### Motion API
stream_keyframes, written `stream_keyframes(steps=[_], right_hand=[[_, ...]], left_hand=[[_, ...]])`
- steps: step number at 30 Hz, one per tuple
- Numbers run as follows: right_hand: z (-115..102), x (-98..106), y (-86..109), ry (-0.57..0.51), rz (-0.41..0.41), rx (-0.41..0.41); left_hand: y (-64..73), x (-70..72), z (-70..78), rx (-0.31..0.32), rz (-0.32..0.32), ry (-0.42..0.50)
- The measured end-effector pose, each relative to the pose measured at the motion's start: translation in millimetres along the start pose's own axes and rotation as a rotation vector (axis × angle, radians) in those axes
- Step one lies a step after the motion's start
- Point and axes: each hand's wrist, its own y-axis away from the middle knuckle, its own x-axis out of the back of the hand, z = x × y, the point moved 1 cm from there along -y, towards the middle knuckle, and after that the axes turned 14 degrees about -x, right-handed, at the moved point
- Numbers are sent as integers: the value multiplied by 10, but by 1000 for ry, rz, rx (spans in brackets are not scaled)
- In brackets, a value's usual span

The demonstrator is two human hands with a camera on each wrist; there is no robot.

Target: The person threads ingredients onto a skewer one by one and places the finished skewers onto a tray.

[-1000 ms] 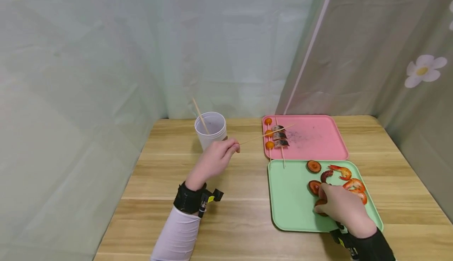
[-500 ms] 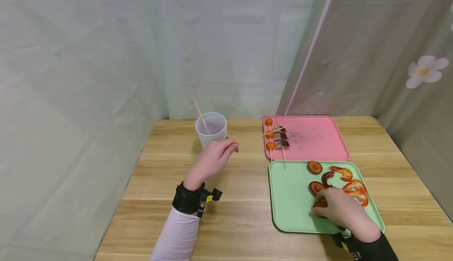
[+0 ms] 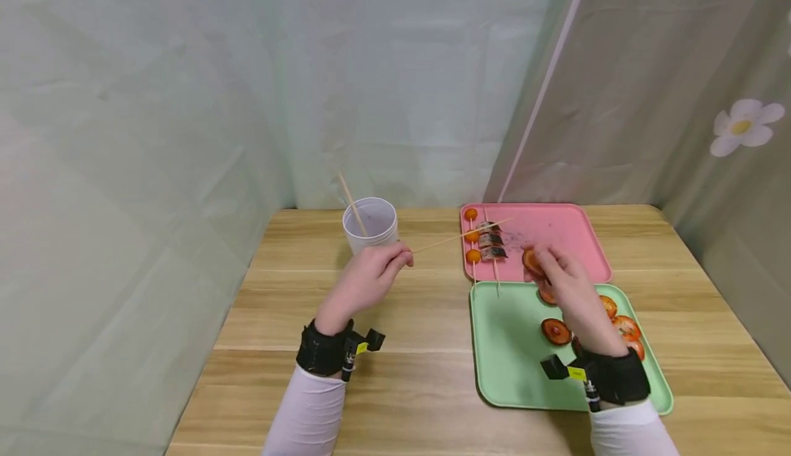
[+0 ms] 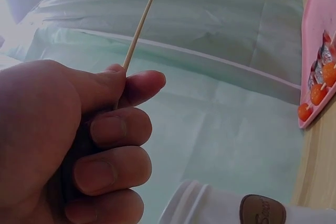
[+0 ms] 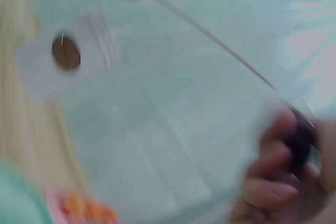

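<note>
My left hand (image 3: pixel 364 281) pinches a bamboo skewer (image 3: pixel 457 237) near its end, the bare stick pointing right and slightly up. In the left wrist view the thumb and forefinger squeeze the skewer (image 4: pixel 140 27) while the other fingers curl in. Between thumb and fingers, my right hand (image 3: pixel 571 294) holds a brown mushroom cap (image 3: pixel 531 262), raised over the border of the two trays. The right wrist view, blurred, has the dark mushroom cap (image 5: pixel 300 142) close to the skewer's pointed tip. Another mushroom cap (image 3: pixel 556 332) lies on the green tray (image 3: pixel 507 373).
A pink tray (image 3: pixel 577 240) behind the green one carries a skewer of orange balls (image 3: pixel 472 256) and one of fish pieces (image 3: pixel 492 240). Cooked shrimp (image 3: pixel 625 325) lie at the green tray's right. A white cup (image 3: pixel 371 240) with a stick (image 3: pixel 350 198) stands behind my left hand.
The right hand has picked a mushroom cap off the green tray and lifted it up and away toward the pink tray. The left hand and its skewer have barely shifted.
</note>
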Motion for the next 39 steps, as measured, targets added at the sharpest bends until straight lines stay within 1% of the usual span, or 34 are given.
stream_keyframes(steps=[2, 4, 6, 9, 11, 13, 18, 26, 34, 39], right_hand=[[-59, -117, -85, -210, 71, 38], [-111, -239, -156, -381, 120, 98], [-167, -349, -209, -471, 142, 154], [-237, -473, -255, -516, 142, 207], [-255, -525, -266, -493, 147, 222], [-258, -557, -273, -446, 163, 232], [-262, -568, -283, -358, 209, 234], [-281, -533, -285, -331, 254, 269], [-288, -543, -250, -226, 329, 337], [-294, -555, -225, -193, 331, 365]], left_hand=[[5, 9, 12, 0, 4, 0], [8, 12, 25, -4, 1, 6], [7, 14, 44, -13, -2, 9], [1, 18, 72, -26, -6, 11], [-1, 15, 86, -27, -6, 9], [-2, 14, 92, -22, -9, 8], [-1, 19, 93, -8, -15, -2], [-9, 33, 107, -10, -20, -24], [1, 50, 111, 0, -23, -41], [6, 55, 104, 11, -30, -51]])
